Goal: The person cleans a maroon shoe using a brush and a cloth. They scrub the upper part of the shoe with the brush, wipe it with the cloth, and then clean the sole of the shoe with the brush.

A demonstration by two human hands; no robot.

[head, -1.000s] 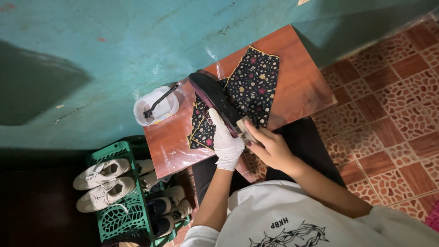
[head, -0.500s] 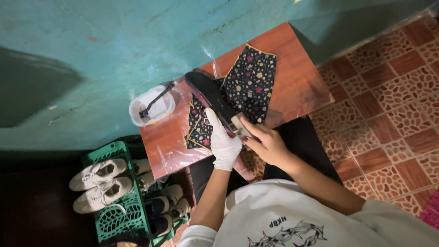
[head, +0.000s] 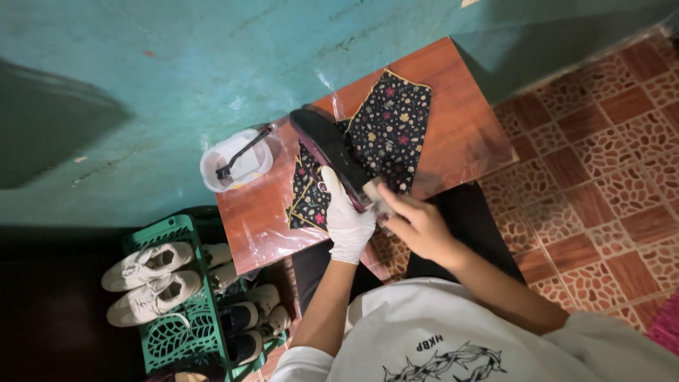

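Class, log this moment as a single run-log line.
left hand: gloved, grips dark shoe | right hand: pale sponge against shoe | beneath: floral cloth, wooden table

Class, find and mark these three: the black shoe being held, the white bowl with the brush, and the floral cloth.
black shoe (head: 327, 145), head view, on its dark sole
white bowl (head: 212, 175), head view, on its rim
floral cloth (head: 392, 127), head view, on its flat middle

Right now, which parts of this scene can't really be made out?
- Head view: the small pale piece under the right hand; fingers cover most of it.
- The dark shoe's near end, hidden by the gloved left hand.
- Contents of the white bowl: too small.
- The shoe rack, cut off by the bottom edge.
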